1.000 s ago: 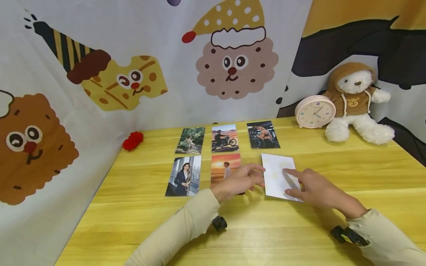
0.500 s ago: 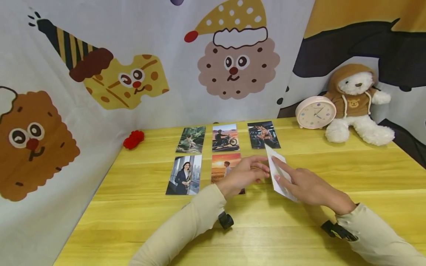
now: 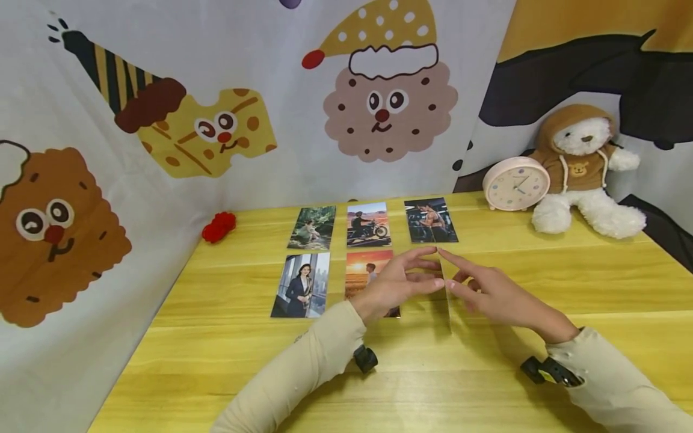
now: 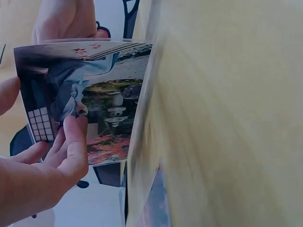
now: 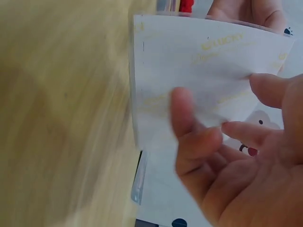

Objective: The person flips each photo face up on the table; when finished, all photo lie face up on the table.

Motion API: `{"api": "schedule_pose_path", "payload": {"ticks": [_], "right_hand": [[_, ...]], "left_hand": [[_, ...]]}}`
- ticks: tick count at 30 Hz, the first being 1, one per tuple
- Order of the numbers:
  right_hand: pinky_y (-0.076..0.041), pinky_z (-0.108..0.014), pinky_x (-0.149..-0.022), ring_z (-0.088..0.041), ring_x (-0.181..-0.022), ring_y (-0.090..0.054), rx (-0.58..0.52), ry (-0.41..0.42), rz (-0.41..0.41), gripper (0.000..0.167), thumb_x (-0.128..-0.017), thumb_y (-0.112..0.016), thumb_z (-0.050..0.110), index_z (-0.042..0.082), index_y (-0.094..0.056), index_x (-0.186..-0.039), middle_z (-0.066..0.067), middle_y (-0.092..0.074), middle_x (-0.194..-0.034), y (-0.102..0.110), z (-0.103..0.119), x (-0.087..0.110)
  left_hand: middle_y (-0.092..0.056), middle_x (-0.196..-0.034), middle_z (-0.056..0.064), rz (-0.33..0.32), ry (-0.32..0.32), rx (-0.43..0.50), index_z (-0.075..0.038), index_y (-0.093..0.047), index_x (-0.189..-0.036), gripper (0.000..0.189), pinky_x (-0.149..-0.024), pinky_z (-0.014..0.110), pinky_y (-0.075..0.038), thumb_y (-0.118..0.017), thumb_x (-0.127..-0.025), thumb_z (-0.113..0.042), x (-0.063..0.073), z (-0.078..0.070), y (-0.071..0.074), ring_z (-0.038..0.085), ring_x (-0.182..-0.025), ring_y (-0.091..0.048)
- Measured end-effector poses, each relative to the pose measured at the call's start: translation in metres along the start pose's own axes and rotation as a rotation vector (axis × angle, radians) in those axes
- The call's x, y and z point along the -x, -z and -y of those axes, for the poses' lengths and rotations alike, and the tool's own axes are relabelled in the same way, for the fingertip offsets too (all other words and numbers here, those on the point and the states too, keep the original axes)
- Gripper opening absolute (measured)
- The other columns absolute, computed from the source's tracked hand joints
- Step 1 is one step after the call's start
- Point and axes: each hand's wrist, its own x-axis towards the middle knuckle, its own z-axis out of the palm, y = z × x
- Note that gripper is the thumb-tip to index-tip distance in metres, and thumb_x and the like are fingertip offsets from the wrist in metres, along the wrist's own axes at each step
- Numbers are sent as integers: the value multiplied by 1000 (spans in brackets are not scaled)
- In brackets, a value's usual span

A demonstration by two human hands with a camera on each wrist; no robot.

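Note:
A thin stack of photo cards [image 3: 447, 313] stands on its long edge on the table, seen almost edge-on in the head view. My left hand [image 3: 397, 279] holds it from the left, fingertips on the picture side. In the left wrist view, that picture [image 4: 111, 118] shows a blue-clad figure and a stone lantern beside red leaves. From the right, my right hand [image 3: 500, 294] holds the stack with its fingertips against the white back [image 5: 189, 52], which bears faint yellow print. My left forearm and hand partly cover the sunset photo card [image 3: 368, 264].
Other photo cards lie face up: a forest scene [image 3: 311, 228], a motorcycle [image 3: 369, 225], a gym scene [image 3: 431, 221] and a suited figure [image 3: 301, 285]. A pink clock [image 3: 516, 184] and a teddy bear [image 3: 585, 174] stand back right; a red object [image 3: 219, 227] lies at the left edge.
The stack lay white side up, then was tilted up, and now stands upright between both hands. The right hand has swung slightly left, and the left fingers have closed in on the stack.

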Motion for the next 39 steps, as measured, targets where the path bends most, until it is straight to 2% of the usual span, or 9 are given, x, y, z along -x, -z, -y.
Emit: {"api": "schedule_pose_path", "payload": {"ticks": [4, 10, 18, 21, 25, 29, 34, 37, 39], "right_hand": [[-54, -27, -56, -13, -67, -67, -66, 91, -96, 59, -102, -59, 13, 7, -36, -155, -16, -67, -106, -2, 1, -2], [-60, -34, -62, -14, -76, -72, -194, 102, -151, 61, -98, -61, 2, 10, -39, -154, -22, -65, -110, -4, 3, -4], [-46, -28, -46, -18, -69, -71, -246, 61, -156, 57, -104, -55, 13, 15, -35, -157, -24, -67, -116, -2, 5, -2], [-44, -28, -43, -19, -65, -69, -246, 68, -159, 56, -104, -54, 15, 13, -34, -157, -23, -69, -113, -2, 6, -2], [-44, -28, -44, -20, -58, -64, -244, 52, -144, 60, -104, -54, 15, 17, -30, -159, -23, -69, -115, 0, 8, -2], [-46, -29, -47, -18, -61, -66, -216, 61, -119, 68, -100, -57, 5, 17, -27, -160, -23, -69, -115, 3, 11, 0], [-51, -26, -58, -7, -78, -68, -159, 72, -94, 74, -91, -60, -5, 6, -29, -157, -21, -70, -113, 8, 14, 1], [-52, -26, -59, -4, -81, -67, -178, 47, -94, 76, -90, -61, -6, 5, -27, -158, -26, -68, -118, 11, 12, 3], [-52, -27, -56, -5, -77, -67, -206, 29, -99, 78, -90, -60, -7, 6, -25, -159, -29, -66, -122, 12, 10, 4]], "left_hand": [[-51, -150, 11, 4, -18, 7, -32, -42, -151, 65, -104, 38, -53, -70, -95, -15, 2, -3, 0, 21, -130, -59], [-55, -145, 5, -11, -36, -31, -40, -43, -147, 65, -101, 36, -55, -72, -94, -17, 4, -3, 0, 20, -128, -59], [-62, -135, -3, -52, -42, -151, -43, -47, -145, 63, -94, 32, -56, -74, -92, -22, 2, -3, 0, 16, -120, -62], [-63, -134, -2, -52, -46, -186, -40, -48, -146, 63, -92, 31, -56, -75, -92, -23, 1, -3, 0, 16, -118, -62], [-63, -132, -1, -55, -50, -235, -38, -48, -147, 65, -89, 31, -56, -76, -91, -23, -1, -3, -1, 17, -118, -63], [-62, -130, -4, -59, -55, -327, -39, -50, -145, 63, -88, 27, -56, -77, -90, -27, -1, -5, -2, 17, -118, -62], [-62, -129, -4, -85, -57, -451, -34, -54, -143, 61, -86, 24, -55, -78, -89, -22, 1, -7, -2, 15, -115, -61], [-55, -141, 0, -110, -34, -546, -35, -54, -143, 63, -90, 31, -55, -78, -88, -18, 3, -8, 0, 18, -120, -59], [-45, -153, 3, -117, -22, -631, -36, -52, -145, 66, -99, 38, -52, -78, -88, -18, 2, -9, 1, 22, -130, -53]]}}
